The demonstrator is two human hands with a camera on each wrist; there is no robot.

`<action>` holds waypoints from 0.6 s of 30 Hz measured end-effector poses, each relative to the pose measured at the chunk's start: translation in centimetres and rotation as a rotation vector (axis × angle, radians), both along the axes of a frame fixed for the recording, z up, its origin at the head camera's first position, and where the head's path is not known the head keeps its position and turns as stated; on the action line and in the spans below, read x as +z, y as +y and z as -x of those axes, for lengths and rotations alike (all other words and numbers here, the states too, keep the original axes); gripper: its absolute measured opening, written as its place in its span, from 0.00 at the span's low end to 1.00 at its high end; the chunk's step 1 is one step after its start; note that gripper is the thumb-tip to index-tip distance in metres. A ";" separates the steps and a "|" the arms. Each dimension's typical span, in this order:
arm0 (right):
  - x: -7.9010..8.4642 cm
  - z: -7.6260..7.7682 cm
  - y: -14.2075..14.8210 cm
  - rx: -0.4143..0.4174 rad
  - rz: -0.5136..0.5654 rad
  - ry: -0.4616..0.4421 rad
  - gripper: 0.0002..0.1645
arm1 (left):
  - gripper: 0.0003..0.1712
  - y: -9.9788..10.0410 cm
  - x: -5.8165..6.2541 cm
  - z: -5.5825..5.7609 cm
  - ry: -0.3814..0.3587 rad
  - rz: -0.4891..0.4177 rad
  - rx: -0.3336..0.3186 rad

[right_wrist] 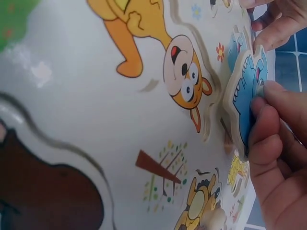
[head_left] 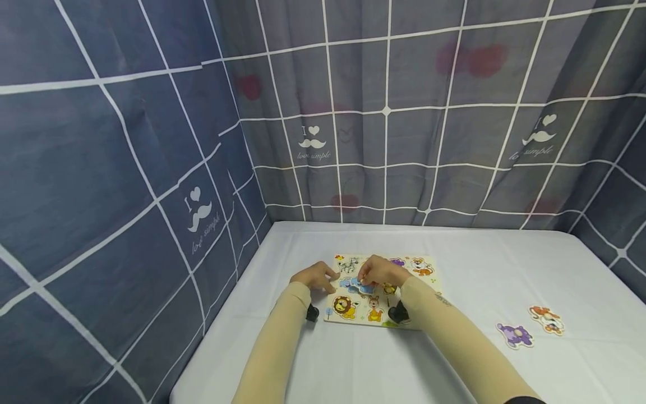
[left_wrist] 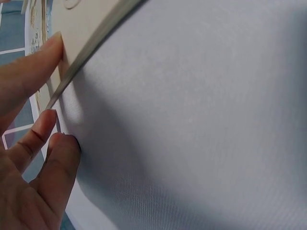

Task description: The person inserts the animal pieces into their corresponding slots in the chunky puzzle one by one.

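Observation:
A wooden animal puzzle board (head_left: pixel 360 315) lies on the white table. My right hand (head_left: pixel 378 270) pinches a blue animal puzzle piece (right_wrist: pixel 247 96) by its small knob, thumb against fingertips. The piece is held tilted over the board, overlapping a blue printed picture (head_left: pixel 345 283) in the head view. At the board's left edge is my left hand (head_left: pixel 314 276), its fingers extended. In the left wrist view one fingertip (left_wrist: pixel 55 45) touches the board and the other fingers lie right by its edge.
On the table to the right lie a purple animal piece (head_left: pixel 515 335) and an orange-and-white animal piece (head_left: pixel 547 320). The board shows a lion (head_left: pixel 344 307), a kangaroo (head_left: pixel 374 310), a zebra (head_left: pixel 348 265) and a tiger (head_left: pixel 421 266). Dark checked curtains (head_left: pixel 353 140) hang behind and beside the table.

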State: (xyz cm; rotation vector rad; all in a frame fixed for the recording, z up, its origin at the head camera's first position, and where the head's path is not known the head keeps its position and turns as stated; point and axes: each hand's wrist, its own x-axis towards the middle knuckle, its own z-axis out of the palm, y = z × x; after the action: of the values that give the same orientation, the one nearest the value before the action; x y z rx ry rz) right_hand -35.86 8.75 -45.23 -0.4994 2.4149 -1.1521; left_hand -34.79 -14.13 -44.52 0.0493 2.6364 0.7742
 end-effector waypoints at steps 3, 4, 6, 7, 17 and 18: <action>0.0 0.1 -0.3 -0.013 -0.007 -0.002 0.06 | 0.32 -0.1 -0.1 0.1 0.002 0.007 -0.009; -0.1 0.1 -0.4 -0.013 -0.007 -0.002 0.06 | 0.31 -0.1 -0.2 0.1 0.002 0.008 -0.012; -0.1 0.1 -0.6 -0.006 0.005 -0.009 0.06 | 0.32 -0.2 -0.2 0.1 -0.001 0.010 -0.012; -0.1 0.1 -0.7 -0.002 0.016 -0.015 0.07 | 0.32 -0.2 -0.2 0.1 -0.001 0.012 -0.018; -0.4 0.4 -1.9 0.008 0.032 -0.002 0.07 | 0.31 -0.1 0.1 0.0 0.004 0.013 -0.026; -0.4 0.4 -2.0 0.004 0.028 0.000 0.07 | 0.31 -0.1 0.0 0.1 0.003 0.012 -0.027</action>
State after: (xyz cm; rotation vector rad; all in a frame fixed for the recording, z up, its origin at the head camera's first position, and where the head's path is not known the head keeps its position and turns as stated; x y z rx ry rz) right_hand -36.30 6.78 -45.64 -0.5129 2.3992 -1.1862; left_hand -34.84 -14.24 -44.51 0.0828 2.6378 0.7505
